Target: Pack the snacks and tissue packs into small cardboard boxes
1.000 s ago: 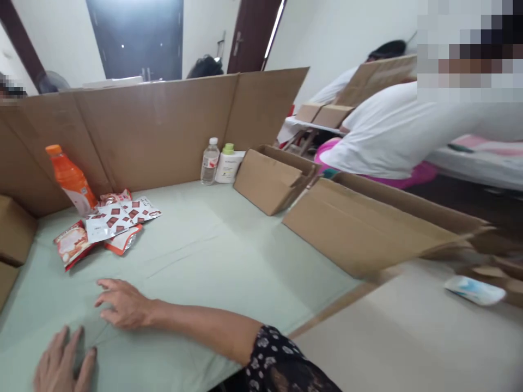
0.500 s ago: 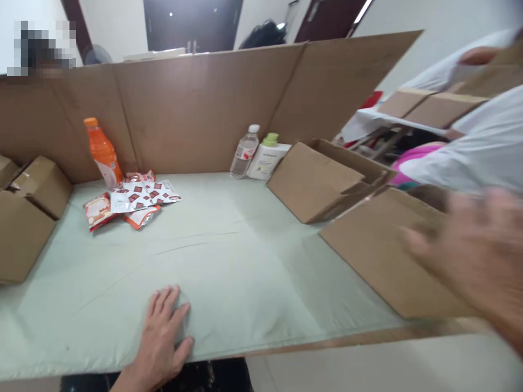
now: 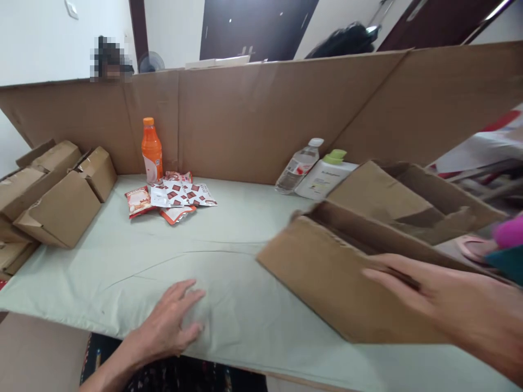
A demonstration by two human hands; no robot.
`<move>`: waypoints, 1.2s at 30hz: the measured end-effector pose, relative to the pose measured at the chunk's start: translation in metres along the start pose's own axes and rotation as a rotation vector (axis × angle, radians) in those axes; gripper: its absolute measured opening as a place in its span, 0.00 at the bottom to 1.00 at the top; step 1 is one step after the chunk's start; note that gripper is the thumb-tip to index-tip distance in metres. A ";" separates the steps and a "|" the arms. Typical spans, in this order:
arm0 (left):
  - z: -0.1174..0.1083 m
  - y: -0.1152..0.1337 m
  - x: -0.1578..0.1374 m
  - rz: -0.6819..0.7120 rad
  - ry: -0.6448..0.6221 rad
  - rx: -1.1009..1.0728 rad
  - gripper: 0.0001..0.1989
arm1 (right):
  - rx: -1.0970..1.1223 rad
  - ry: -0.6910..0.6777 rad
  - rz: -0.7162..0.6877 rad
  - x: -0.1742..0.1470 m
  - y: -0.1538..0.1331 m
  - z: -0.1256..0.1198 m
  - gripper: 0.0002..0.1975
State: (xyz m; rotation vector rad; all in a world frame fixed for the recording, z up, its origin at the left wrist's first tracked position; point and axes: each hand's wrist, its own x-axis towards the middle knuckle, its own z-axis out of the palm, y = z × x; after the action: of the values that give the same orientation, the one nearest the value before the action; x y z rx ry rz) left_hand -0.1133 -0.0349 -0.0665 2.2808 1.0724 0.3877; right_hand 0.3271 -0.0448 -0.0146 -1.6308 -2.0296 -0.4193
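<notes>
- In my head view, my right hand (image 3: pixel 445 296) is clamped on the long, open-topped brown cardboard box (image 3: pixel 339 277), pinching the top edge of its near long wall.
- That box is at the right of the table covered in pale green cloth (image 3: pixel 229 228), set at a slant, its opening facing up.
- My left hand (image 3: pixel 174 318) holds nothing; its fingers are apart, near the table's front edge and well apart from the box. I cannot tell whether the fingertips touch the cloth.
- Just behind the box I grip is a second open brown cardboard box (image 3: pixel 376 190). Beside that are a white flat-sided bottle with a green cap (image 3: pixel 324 179) and a clear plastic bottle with a white cap (image 3: pixel 298 169).
- Farther left, an orange bottle with an orange cap (image 3: pixel 152 152) stands upright behind a heap of red, white and orange foil packets (image 3: pixel 180 194).
- More brown cardboard boxes (image 3: pixel 61 207) crowd the left end, and a tall brown cardboard panel (image 3: pixel 261 120) runs along the back.
</notes>
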 end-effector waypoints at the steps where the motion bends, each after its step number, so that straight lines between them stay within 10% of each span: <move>1: -0.006 0.000 -0.002 0.003 0.078 -0.010 0.31 | -0.020 0.005 -0.015 0.012 -0.025 0.003 0.26; 7: -0.052 0.019 -0.012 0.145 0.544 0.058 0.31 | 0.181 -0.147 -0.346 0.076 -0.169 0.010 0.12; 11: -0.076 0.026 -0.020 0.218 0.692 0.144 0.32 | 0.219 -0.247 -0.471 0.085 -0.215 0.007 0.12; 22: -0.073 0.010 -0.027 0.248 0.752 0.129 0.22 | 0.361 -0.433 -0.425 0.070 -0.196 0.004 0.08; 28: -0.063 0.006 -0.058 0.153 0.995 0.091 0.24 | 0.355 -0.471 -0.386 0.072 -0.197 0.008 0.12; 36: -0.028 0.004 -0.120 0.174 0.555 0.150 0.11 | 0.335 -0.466 -0.388 0.073 -0.202 0.013 0.12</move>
State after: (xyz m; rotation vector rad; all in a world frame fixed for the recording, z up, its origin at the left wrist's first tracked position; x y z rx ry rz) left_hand -0.2001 -0.1194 -0.0438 2.4744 1.1909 1.0930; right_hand 0.1178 -0.0260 0.0293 -1.2060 -2.6014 0.1934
